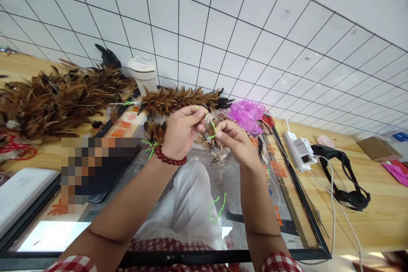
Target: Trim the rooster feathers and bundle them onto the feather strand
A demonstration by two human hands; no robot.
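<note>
Left hand and right hand, each pinching one end of a green tie against a small bundle of brown feathers. They are held above the glass panel of the table, toward its far edge. A long feather string lies just behind.

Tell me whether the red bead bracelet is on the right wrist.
No, the red bead bracelet circles the wrist of the left hand; the right hand, also pinching the green tie, has a bare wrist.
</note>
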